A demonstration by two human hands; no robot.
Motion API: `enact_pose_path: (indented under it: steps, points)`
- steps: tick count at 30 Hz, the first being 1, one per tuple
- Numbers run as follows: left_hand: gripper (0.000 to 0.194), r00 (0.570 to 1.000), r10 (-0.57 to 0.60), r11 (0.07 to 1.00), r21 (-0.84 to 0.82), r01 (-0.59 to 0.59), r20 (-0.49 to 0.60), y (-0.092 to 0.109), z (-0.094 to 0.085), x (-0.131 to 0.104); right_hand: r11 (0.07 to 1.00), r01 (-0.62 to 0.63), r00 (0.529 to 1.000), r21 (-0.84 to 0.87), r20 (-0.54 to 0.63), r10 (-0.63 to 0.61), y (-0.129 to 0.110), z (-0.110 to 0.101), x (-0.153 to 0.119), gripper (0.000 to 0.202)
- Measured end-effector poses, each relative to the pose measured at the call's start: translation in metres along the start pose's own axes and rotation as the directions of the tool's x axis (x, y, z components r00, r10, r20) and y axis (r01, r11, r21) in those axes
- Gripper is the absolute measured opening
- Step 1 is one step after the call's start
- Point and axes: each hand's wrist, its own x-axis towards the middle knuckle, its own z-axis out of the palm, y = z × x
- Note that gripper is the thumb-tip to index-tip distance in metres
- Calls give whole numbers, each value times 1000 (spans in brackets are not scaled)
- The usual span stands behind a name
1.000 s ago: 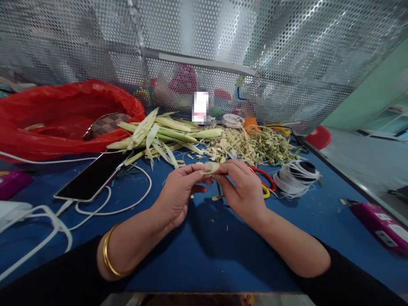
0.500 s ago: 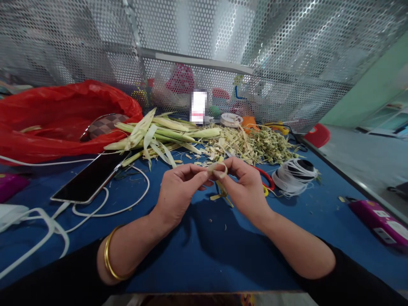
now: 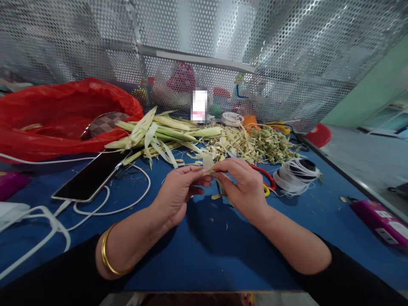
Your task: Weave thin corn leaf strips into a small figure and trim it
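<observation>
Between the fingertips of both hands stands a small pale piece of corn husk (image 3: 208, 161), pinched at its lower end. My left hand (image 3: 180, 189) closes thumb and forefinger on it, the other fingers curled loosely. From the other side my right hand (image 3: 240, 182) pinches the same spot. Beyond the left hand lies a bundle of green-yellow corn husks (image 3: 165, 131). Behind the right hand is a heap of husk scraps (image 3: 231, 140), beside a pile of small tied husk pieces (image 3: 272, 144). Red-handled scissors (image 3: 267, 175) lie partly hidden by the right hand.
A spool of white thread (image 3: 296, 176) stands right of the scissors. On the left are a red plastic bag (image 3: 63, 144), a phone (image 3: 92, 178) and white cables (image 3: 149, 182). A purple box (image 3: 379, 223) sits at the right edge. A lit phone (image 3: 199, 106) leans against the mesh panel.
The husk piece, curled in a loop between the fingers before, now sticks up flat above the fingertips. The fingertips of both hands have drawn together.
</observation>
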Motion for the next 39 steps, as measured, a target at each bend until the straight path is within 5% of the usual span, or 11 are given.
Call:
enact_pose_path:
  steps: [8,19,25,30,33,37,39]
  points:
    - [16,1000,-11,998,-60,10,-20,-1,1,-2,988,97,995,-117,23,-95,0,-1,0,16]
    - [18,988,152,988,-3,-152,-21,-4,4,-4,966,-207,976,158,-34,214,-6,3,-3,10]
    - [18,968,249,959,144,-244,-15,-4,4,-4,756,-491,857,433,85,508,-8,6,0,7]
    - [19,958,282,937,234,-261,-60,0,5,-4,603,-528,817,598,165,552,-6,6,3,20]
    - [15,945,327,908,287,-304,-33,3,4,-4,650,-521,836,553,175,521,-5,1,6,33]
    - [14,939,343,881,344,-324,6,6,2,-3,813,-404,914,418,152,376,-8,-5,8,7]
    - [15,947,321,891,336,-306,10,7,2,-2,845,-369,929,386,127,348,-9,-5,7,10]
